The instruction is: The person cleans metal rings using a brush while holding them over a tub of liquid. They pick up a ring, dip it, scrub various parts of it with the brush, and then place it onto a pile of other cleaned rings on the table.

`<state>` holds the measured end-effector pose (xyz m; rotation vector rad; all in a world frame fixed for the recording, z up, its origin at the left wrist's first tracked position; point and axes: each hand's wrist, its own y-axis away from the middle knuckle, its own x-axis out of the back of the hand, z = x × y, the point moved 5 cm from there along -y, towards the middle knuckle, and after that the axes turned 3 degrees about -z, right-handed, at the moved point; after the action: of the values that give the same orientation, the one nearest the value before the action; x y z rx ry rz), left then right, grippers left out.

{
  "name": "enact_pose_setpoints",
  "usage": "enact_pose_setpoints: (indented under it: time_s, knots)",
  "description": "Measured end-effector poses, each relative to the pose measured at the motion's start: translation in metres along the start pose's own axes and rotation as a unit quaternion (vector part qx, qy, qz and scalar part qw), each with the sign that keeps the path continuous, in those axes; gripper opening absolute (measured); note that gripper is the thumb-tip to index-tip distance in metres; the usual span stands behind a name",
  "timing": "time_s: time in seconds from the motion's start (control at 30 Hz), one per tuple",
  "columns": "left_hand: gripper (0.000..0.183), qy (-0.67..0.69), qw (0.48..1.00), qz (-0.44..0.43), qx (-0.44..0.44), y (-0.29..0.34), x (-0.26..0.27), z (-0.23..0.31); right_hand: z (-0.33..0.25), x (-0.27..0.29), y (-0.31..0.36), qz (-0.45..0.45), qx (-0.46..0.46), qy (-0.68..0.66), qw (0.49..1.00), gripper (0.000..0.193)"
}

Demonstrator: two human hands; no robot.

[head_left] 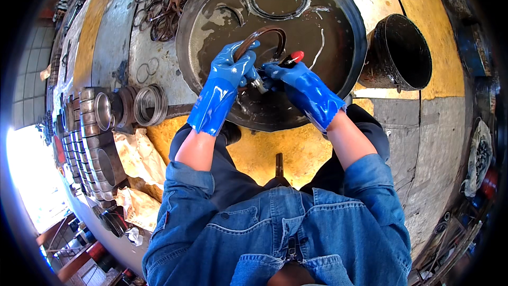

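Both of my hands wear blue rubber gloves and work over a wide, dark round pan [360, 39] of murky liquid. My left hand [227, 69] is closed around the near-left side of a brown metal ring [259, 34], which stands tilted above the liquid. In my right hand [296, 77] is a brush with a red-tipped handle [297, 56]; its pale bristle end appears beside the left fingers, close to the ring. Gloves hide part of the brush and the ring's lower side. Another large ring [279, 17] lies in the liquid at the pan's far side.
A heap of brown rings [169, 0] lies beyond the pan's left. To its right sits a dark bucket [378, 55], tipped toward me. Stacked metal cylinders [87, 137], a bundle of thin rings [151, 105] and crumpled brown paper [137, 156] are at left.
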<state>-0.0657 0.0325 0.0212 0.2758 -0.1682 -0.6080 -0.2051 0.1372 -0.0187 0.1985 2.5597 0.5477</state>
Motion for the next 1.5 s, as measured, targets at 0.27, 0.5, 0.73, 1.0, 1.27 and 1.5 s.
enact_pose_setpoints:
  time_s: [0.27, 0.5, 0.73, 1.0, 1.27, 1.5]
  knots:
    - [0.031, -0.009, 1.0, 0.006, 0.0, 0.0, 0.007, 0.003, -0.047, 0.011, -0.002, 0.181, 0.265, 0.571, 0.755, 0.029]
    - [0.032, 0.002, 1.0, -0.022, -0.007, 0.0, -0.001, 0.005, 0.002, 0.041, -0.031, 0.14, -0.029, 0.329, 0.934, 0.023]
    - [0.03, 0.07, 0.996, 0.027, -0.039, -0.006, 0.018, -0.001, -0.008, 0.011, 0.001, 0.06, 0.03, 0.066, 0.996, 0.031]
    - [0.04, 0.4, 0.913, -0.061, -0.054, -0.025, 0.057, -0.028, -0.019, 0.042, -0.005, 0.115, 0.045, 0.153, 0.981, 0.044]
    - [0.046, -0.086, 0.982, 0.065, -0.155, -0.032, 0.071, -0.011, -0.043, 0.038, -0.003, 0.065, 0.046, 0.314, 0.946, 0.035]
    - [0.04, -0.198, 0.968, -0.11, -0.107, -0.006, 0.017, 0.003, -0.045, 0.038, 0.0, 0.114, 0.174, 0.582, 0.786, 0.028]
